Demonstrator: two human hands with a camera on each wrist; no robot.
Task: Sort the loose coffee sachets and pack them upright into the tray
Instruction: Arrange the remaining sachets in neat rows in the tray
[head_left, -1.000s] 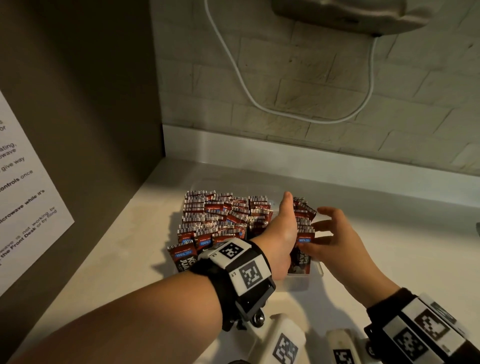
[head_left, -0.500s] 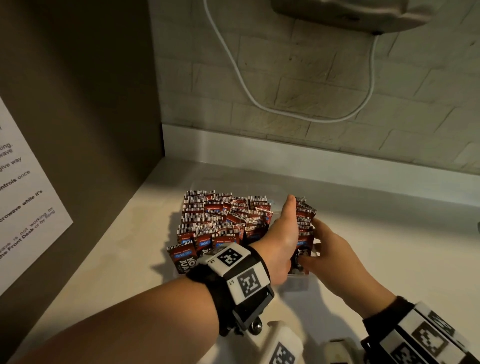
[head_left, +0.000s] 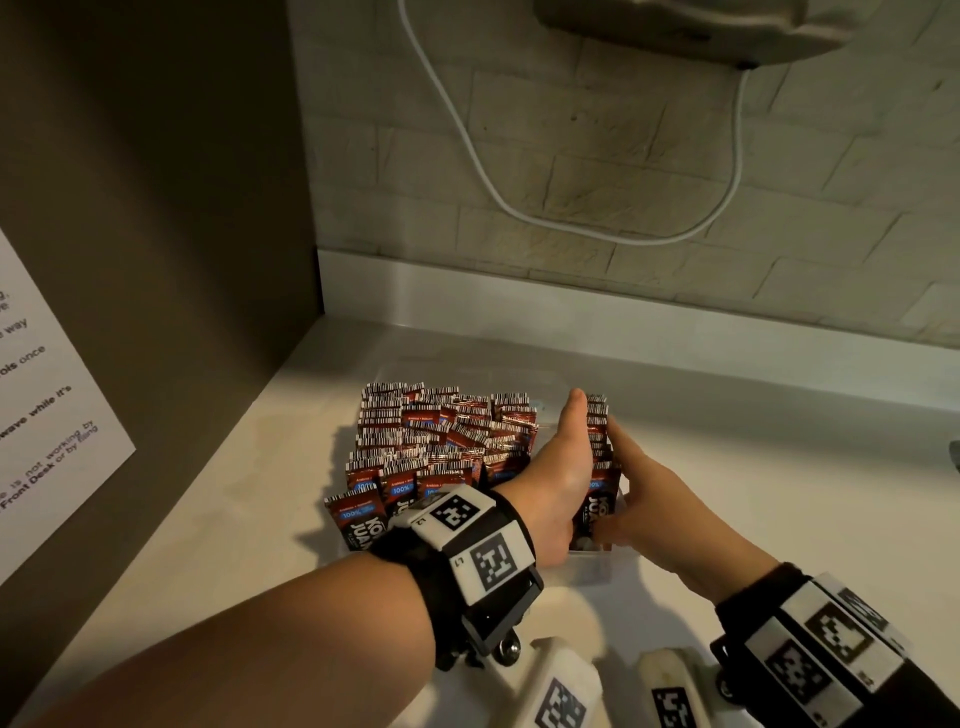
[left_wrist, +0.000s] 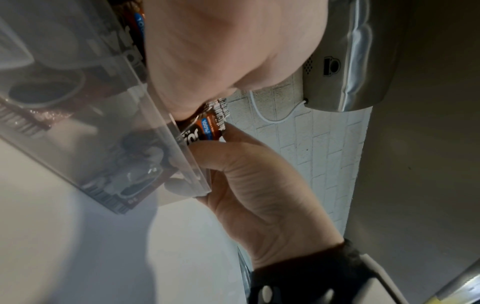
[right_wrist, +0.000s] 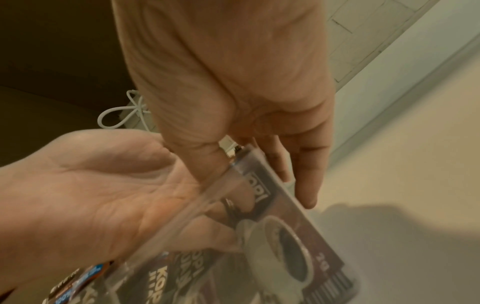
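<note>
1. Head view: clear plastic tray (head_left: 592, 564) sits on the pale counter (head_left: 779, 467), just in front of the tiled wall's base. Coffee sachets (head_left: 441, 441) stand upright in rows and fill most of it.
2. Left hand (head_left: 558, 478) is inside the tray, right of the main block of sachets, fingers straight, edge-on like a divider, curled round nothing. Right hand (head_left: 649, 499) is at the tray's right side, fingers extended along the outside wall, thumb at the rim by the last row (head_left: 597, 431); flat contact, no closed grip seen.
3. Left wrist view: right hand (left_wrist: 259, 185) is at the tray's corner; thumb tip touches a sachet (left_wrist: 205, 127) at the rim.
4. Risks (judgement): the narrow right row looks held only between the palms; if either lets go too soon it may topple into the gap. Sachets at the tray's near-left corner (head_left: 358, 514) lean outward, so more sideways squeeze could tip them over the rim. The light tray may slide on the smooth counter if pushed.
5. Surroundings: white cable (head_left: 467, 140) hangs on the wall behind the tray; metal appliance (head_left: 701, 31) above it; printed notice (head_left: 41, 415) on the dark panel left of the tray. Nothing lies in the hands' way exc. the packed rows themselves.
</note>
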